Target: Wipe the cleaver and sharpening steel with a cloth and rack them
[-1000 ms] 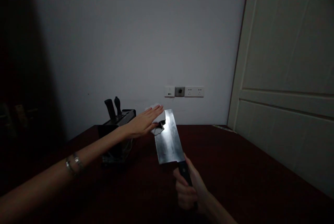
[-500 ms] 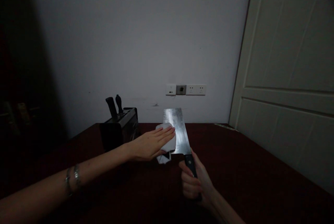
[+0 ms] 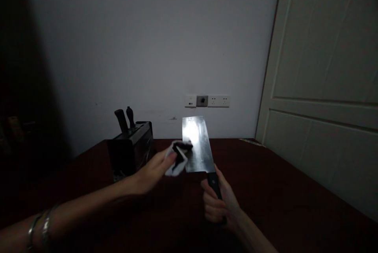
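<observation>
A cleaver [image 3: 198, 148] with a broad shiny blade and black handle is held up, blade pointing away from me. My right hand [image 3: 217, 202] is wrapped round its handle. At the blade's left edge my left hand [image 3: 155, 168] grips a folded cloth [image 3: 176, 162], white on one side and black on the other. Part of the cloth overlaps the blade's left edge in view; whether it touches the metal I cannot tell. My left hand is a little blurred, and its far fingers are hidden behind the cloth.
A dark knife block [image 3: 130, 146] stands on the left of the dark red table [image 3: 280, 190], with two black handles [image 3: 125, 121] sticking up from it. Behind the table is a pale wall with sockets [image 3: 218, 101]. A white panelled door [image 3: 319, 87] rises at the right.
My left hand has moved left off the middle of the blade and turned, going from lying flat over the cloth to pinching it. The right hand still holds the cleaver.
</observation>
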The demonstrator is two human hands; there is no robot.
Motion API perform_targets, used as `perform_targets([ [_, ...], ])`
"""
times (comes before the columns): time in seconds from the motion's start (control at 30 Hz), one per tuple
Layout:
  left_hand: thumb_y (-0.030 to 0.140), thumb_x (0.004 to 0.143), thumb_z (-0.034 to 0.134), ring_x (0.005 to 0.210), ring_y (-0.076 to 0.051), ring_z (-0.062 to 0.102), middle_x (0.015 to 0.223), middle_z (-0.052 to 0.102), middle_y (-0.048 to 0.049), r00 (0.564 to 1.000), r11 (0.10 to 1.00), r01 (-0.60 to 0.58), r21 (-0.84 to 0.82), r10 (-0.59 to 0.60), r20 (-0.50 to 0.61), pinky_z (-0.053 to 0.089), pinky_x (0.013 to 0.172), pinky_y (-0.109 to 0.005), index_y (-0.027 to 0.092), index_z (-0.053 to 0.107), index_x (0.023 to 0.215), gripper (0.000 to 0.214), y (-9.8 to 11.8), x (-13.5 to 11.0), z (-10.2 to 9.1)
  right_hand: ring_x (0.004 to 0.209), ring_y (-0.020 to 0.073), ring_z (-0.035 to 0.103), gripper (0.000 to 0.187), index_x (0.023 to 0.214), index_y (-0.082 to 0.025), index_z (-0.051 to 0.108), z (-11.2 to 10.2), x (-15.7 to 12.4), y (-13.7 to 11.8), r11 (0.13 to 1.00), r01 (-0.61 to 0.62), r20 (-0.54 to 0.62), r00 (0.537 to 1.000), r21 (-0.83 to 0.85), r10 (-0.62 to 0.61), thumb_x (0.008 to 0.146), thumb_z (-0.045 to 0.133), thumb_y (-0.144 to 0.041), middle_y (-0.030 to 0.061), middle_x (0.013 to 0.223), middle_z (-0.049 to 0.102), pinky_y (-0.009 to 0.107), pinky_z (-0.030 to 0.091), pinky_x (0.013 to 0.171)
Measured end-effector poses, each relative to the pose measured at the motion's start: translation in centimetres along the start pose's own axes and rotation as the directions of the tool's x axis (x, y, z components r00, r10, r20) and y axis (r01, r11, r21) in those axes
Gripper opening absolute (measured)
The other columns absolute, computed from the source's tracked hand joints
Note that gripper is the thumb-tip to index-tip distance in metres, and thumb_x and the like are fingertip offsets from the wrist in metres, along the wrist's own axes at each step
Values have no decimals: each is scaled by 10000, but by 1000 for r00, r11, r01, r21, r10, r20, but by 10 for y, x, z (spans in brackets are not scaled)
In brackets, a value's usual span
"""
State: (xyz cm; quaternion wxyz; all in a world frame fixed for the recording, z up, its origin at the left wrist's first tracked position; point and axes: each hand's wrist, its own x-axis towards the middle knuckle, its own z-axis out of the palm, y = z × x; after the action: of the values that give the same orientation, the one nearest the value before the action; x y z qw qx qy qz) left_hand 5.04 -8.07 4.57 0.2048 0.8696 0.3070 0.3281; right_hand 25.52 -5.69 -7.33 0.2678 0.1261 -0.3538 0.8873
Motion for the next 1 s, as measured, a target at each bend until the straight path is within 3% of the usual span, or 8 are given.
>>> perform_targets([
  [0.1, 333, 943, 241, 1047, -195, 532, 1128, 586, -94, 973, 997, -65, 48, 74, -220, 409, 934, -354, 160, 348, 1336, 442, 7, 22, -13, 214, 28, 208, 668, 521, -167, 451, 1, 0, 3, 1000, -23, -25, 999, -3, 23, 814, 144, -683, -70, 311, 346, 146, 280, 281],
  [0.17, 315, 924, 311, 1223, -215, 390, 1299, 470, -94, 974, 958, -177, 225, 203, -99, 285, 1046, -390, 180, 272, 1378, 475, 5, 37, -19, 210, 32, 211, 668, 515, -166, 454, 1, 1, 6, 999, -44, -34, 998, -10, 43, 812, 155, -684, -67, 306, 350, 147, 272, 272],
  [0.23, 290, 908, 345, 1324, -215, 225, 1430, 290, -88, 950, 869, -312, 383, 274, 152, 185, 1096, -398, 175, 206, 1402, 526, -1, 46, -19, 209, 35, 211, 663, 516, -165, 461, 1, 2, 7, 998, -53, -33, 998, -18, 52, 817, 164, -676, -65, 304, 352, 148, 268, 271],
  [0.3, 266, 890, 367, 1355, -208, 111, 1476, 149, -85, 892, 776, -425, 466, 271, 363, 129, 1114, -389, 149, 167, 1410, 569, -9, 50, -13, 212, 37, 214, 657, 517, -166, 463, 1, 2, 5, 999, -47, -30, 998, -19, 47, 823, 167, -666, -65, 305, 352, 148, 271, 276],
  [0.4, 250, 863, 390, 1361, -201, 48, 1481, 109, -87, 821, 696, -517, 498, 239, 519, 94, 1122, -372, 118, 152, 1411, 611, -15, 47, 0, 215, 34, 210, 642, 529, -167, 464, -1, 2, 2, 1000, -17, -9, 1000, -4, 17, 825, 181, -662, -71, 312, 348, 150, 280, 286],
  [0.67, 209, 802, 439, 1353, -208, 110, 1472, 143, -76, 737, 635, -632, 444, 315, 599, 153, 1115, -386, 142, 142, 1416, 685, -16, 37, 13, 235, 36, 232, 662, 532, -165, 466, -4, -2, 5, 998, -38, 8, 999, 52, 37, 812, 164, -683, -68, 336, 344, 159, 285, 301],
  [0.87, 164, 772, 443, 1349, -221, 134, 1463, 170, -99, 700, 591, -671, 448, 306, 645, 183, 1105, -403, 126, 174, 1409, 692, -29, 21, 1, 231, 33, 215, 723, 569, -170, 469, 0, -1, 0, 999, -12, 24, 1000, 50, 11, 809, 11, -675, -72, 332, 321, 156, 283, 308],
  [1.0, 153, 787, 416, 1346, -211, 154, 1457, 206, -98, 696, 624, -667, 407, 326, 640, 205, 1098, -398, 131, 170, 1408, 668, -36, 10, -12, 229, 31, 212, 745, 556, -168, 462, -1, -2, -1, 999, -8, 30, 1000, 32, 7, 800, -25, -676, -70, 328, 316, 151, 277, 302],
])
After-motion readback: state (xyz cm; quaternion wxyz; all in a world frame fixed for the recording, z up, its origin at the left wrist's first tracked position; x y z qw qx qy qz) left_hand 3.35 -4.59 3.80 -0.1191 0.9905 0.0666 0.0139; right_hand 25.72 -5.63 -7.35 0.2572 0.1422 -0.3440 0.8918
